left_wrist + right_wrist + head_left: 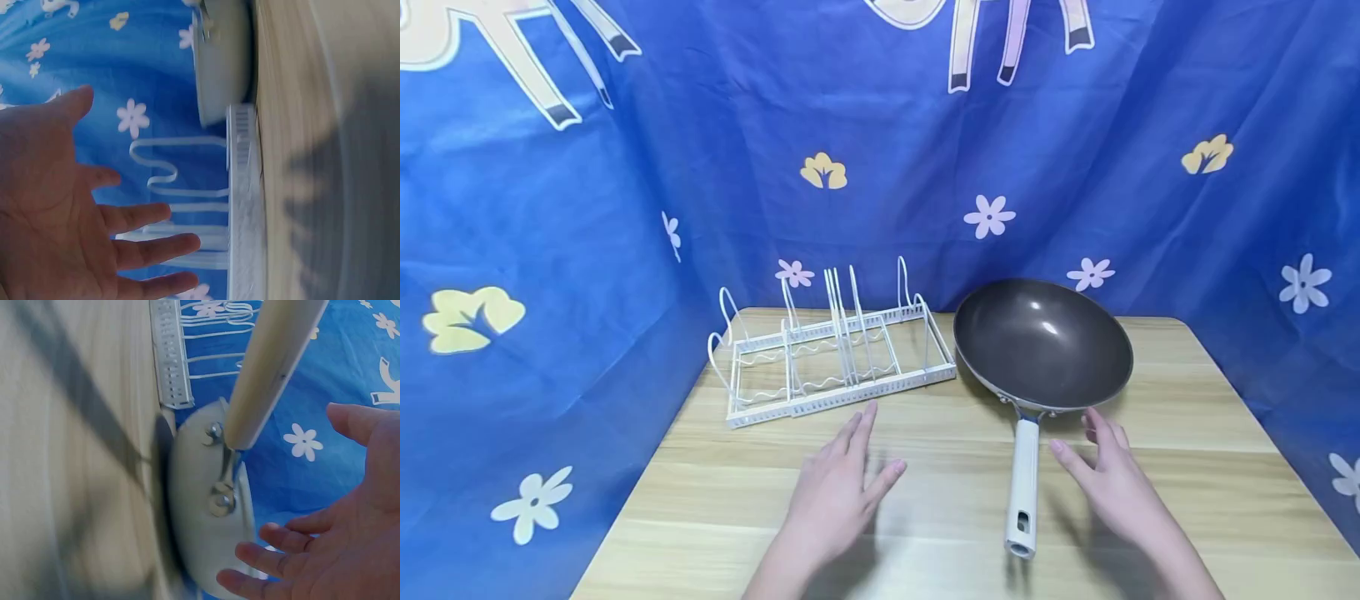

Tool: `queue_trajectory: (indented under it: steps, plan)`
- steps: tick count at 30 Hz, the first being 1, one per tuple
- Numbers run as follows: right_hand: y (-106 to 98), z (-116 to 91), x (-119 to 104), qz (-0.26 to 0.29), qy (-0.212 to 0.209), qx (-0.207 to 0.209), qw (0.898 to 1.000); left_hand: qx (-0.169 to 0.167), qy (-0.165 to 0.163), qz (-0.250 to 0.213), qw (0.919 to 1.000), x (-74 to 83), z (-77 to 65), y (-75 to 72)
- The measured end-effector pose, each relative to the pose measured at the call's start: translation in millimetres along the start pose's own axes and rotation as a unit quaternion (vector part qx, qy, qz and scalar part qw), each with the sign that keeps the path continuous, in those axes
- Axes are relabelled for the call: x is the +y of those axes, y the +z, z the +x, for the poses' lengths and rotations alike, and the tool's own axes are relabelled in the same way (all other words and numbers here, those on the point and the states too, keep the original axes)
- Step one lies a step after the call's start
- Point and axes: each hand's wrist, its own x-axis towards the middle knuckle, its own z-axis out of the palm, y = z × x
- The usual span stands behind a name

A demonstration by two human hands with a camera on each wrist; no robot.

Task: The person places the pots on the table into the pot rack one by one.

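Observation:
A frying pan (1043, 346) with a dark inside and a pale handle (1024, 483) sits at the right of the table, its handle toward me. To its left stands a white wire rack (842, 390) with upright loops. My left hand (838, 492) hovers in front of the rack, fingers spread and holding nothing. Just right of the handle is my right hand (1112, 479), its fingertips near the pan's rim and nothing in its grasp. In the right wrist view, two rivets join the handle to the pan's light outer side (200, 487).
The wooden table (700, 533) carries the rack and pan. Blue cloth (880, 142) printed with flowers and animal legs hangs behind it and along both sides. The rack's right end lies close to the pan's left edge.

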Motion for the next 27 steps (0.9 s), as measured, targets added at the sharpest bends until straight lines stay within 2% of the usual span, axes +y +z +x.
queue_trajectory:
  steps: [5,10,13,18,21,24,26,27]
  plan:
    - [5.9,4.6,2.1,0.079,0.02,-0.025,0.996,-0.029,0.008,-0.075,0.9967,24.0,-2.9,10.0]
    - [12.8,7.4,4.2,0.135,0.049,-0.073,0.987,-0.085,0.034,-0.132,0.9871,43.6,-6.3,19.7]
    - [18.4,7.1,6.8,0.163,0.064,-0.097,0.98,-0.119,0.047,-0.167,0.9776,52.8,-6.5,25.6]
    - [27.7,7.4,10.7,0.221,0.063,-0.129,0.965,-0.179,0.069,-0.227,0.9548,66.5,-4.6,36.0]
    - [32.3,10.6,13.4,0.299,0.056,-0.156,0.94,-0.212,0.085,-0.246,0.942,74.9,-2.1,41.8]
    - [34.9,14.5,17.4,0.389,0.042,-0.2,0.898,-0.237,0.104,-0.259,0.9305,81.9,0.0,47.7]
    - [36.1,17.1,20.1,0.435,0.031,-0.23,0.87,-0.26,0.106,-0.3,0.9117,85.8,1.1,52.0]
    - [36.8,18.1,21.1,0.454,0.027,-0.241,0.858,-0.274,0.102,-0.329,0.898,87.5,1.5,54.1]
